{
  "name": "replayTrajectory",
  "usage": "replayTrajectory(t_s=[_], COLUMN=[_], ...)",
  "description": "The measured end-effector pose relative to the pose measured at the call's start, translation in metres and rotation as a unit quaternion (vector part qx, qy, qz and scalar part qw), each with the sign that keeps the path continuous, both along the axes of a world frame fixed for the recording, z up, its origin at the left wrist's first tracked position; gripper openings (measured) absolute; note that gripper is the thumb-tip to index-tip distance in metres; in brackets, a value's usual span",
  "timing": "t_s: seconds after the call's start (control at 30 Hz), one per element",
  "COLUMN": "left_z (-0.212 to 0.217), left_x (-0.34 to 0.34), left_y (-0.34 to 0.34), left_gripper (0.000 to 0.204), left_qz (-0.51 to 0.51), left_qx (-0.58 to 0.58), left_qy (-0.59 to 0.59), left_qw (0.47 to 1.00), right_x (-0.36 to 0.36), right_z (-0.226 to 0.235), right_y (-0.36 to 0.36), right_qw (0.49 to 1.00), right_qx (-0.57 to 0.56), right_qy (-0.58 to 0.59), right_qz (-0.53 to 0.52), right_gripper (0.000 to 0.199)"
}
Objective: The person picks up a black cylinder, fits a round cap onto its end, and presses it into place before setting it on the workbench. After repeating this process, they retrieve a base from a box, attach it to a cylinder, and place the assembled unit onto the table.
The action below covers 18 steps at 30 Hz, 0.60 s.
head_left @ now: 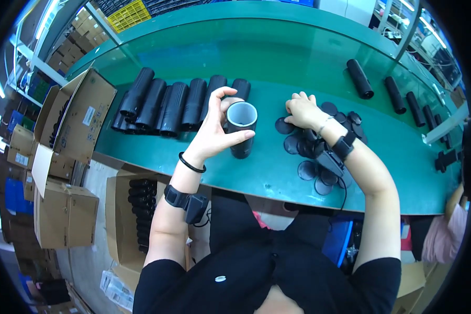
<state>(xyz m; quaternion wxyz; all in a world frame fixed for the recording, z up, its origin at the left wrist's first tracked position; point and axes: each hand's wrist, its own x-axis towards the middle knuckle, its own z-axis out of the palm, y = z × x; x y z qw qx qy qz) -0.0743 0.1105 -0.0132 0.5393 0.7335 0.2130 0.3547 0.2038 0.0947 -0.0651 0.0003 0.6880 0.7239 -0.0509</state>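
Note:
My left hand (213,131) is curled round a black tube (242,141), its thumb across the near side. The tube stands upright over the green table, its open top showing a pale inner wall. To the right, my right hand (304,112) reaches down with fingers pinched at the edge of a round black cap (283,125). That cap lies at the left side of a loose heap of similar black caps (307,170) beneath my right wrist. Left of my left hand, several more black tubes (174,110) lie piled side by side.
More black tubes (359,78) lie at the far right of the green table (277,178). An open carton (91,112) stands at the left end. Below the table edge, another carton (119,220) holds black tubes. A person in a pink sleeve (445,240) sits at right.

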Motion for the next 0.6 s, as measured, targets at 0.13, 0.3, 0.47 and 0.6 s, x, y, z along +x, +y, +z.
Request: replayTrajectory(t_s=[0.13,0.3,0.47,0.6], left_z=[-0.009,-0.024,-0.014,-0.006], left_x=[-0.007,-0.019,-0.025,-0.021], left_y=[-0.008,-0.011,-0.015,-0.019], left_gripper=[0.083,0.062,0.037,0.036], left_qz=[0.010,0.065,0.097,0.076], left_qx=[-0.003,0.061,0.167,0.177], left_qy=[-0.037,-0.080,-0.014,-0.005], left_qw=[0.999,0.993,0.981,0.981], right_x=[0.006,-0.010,-0.002,-0.004], right_z=[-0.034,0.009,0.025,0.036], right_y=[0.006,-0.016,-0.046,-0.064], right_qw=[0.999,0.938,0.844,0.800], right_qx=[0.052,0.110,0.138,0.139], right_qy=[-0.004,0.330,0.518,0.582], right_qz=[-0.004,-0.010,-0.005,-0.032], right_gripper=[0.014,0.008,0.018,0.021])
